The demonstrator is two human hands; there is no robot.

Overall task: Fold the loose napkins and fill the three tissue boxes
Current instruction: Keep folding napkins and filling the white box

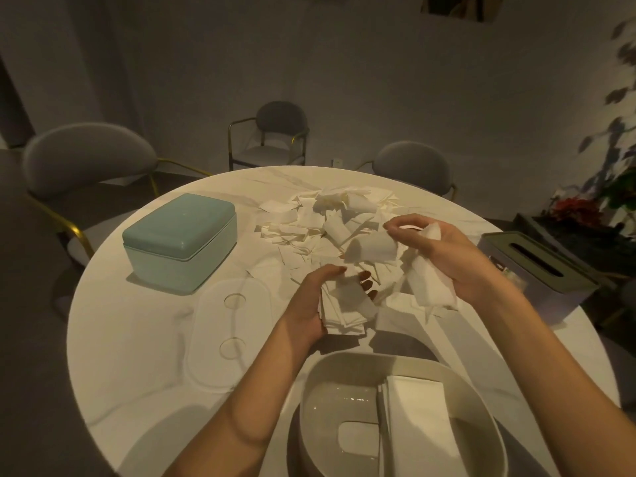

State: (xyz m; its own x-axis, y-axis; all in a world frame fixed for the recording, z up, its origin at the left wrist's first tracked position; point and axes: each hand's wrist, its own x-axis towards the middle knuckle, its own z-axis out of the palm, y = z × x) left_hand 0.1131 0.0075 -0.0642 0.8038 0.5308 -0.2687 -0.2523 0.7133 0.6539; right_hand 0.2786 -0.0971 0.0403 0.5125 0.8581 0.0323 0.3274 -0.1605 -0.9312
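Gathering folded napkins is the step in hand, I'd say: the left hand (311, 301) has its fingers curled round a stack of folded napkins (344, 313), while the right hand (444, 251) pinches a crumpled loose napkin (370, 247) just above the pile of napkins (327, 222) on the round surface (137, 339). Next, that sheet probably wants flattening and folding onto the stack. The thin white paper looks soft and creased. The open white box (399, 418) near the person holds one neat bundle; the green box (180, 241) stays lidded, and the slotted box (537, 270) sits at the right.
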